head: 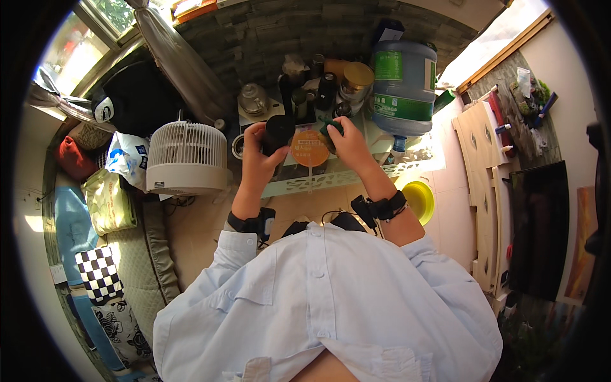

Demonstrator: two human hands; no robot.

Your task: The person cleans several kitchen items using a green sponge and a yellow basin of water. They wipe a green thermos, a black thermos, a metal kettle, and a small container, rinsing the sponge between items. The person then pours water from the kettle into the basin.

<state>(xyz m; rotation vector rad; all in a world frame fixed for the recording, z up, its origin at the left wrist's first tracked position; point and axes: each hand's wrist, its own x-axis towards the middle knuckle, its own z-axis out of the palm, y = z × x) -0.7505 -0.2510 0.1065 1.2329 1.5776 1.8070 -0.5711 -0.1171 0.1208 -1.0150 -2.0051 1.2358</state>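
Note:
My left hand (260,148) is closed around a black cylindrical container (279,132), held over the near edge of a glass-topped table (343,174). To its right, my right hand (351,143) grips a dark green cloth or scouring pad (331,126); what lies beneath its fingers is partly hidden. Between the two hands an orange round hand fan (309,149) lies with its pale handle towards me. Beyond my left hand stands a glass teapot (253,99) on a light base. Black bottles (327,90) and a gold-lidded jar (357,81) stand farther back.
A large water bottle (403,88) stands upside down at the table's right side. Below it on the floor is a yellow-green bin (418,201). A white slatted appliance (187,157) stands left of my left arm, near a sofa (138,248).

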